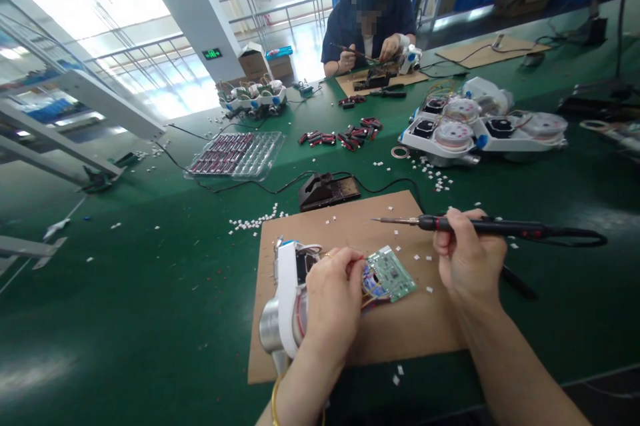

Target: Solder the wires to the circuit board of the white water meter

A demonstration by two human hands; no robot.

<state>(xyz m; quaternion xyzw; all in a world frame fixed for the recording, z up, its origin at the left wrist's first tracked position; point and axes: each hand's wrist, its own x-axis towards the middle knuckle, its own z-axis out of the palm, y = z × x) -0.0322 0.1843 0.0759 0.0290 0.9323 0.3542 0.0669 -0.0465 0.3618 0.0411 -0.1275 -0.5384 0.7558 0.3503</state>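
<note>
My left hand [333, 296] is closed over a white plastic device [286, 299] lying on a brown board [400, 326], its fingers pinching wires beside a small green circuit board [393, 274]. My right hand [467, 256] grips a black soldering iron [480, 227] like a pen. The iron's metal tip points left and hovers above the brown board, apart from the circuit board.
A black soldering stand [325, 191] sits behind the board. A clear tray [235, 154] of red-black parts lies at left, loose connectors [345, 136] in the middle, white devices [480, 126] at right. White bits litter the green table [150, 293]. Another person [370, 19] works opposite.
</note>
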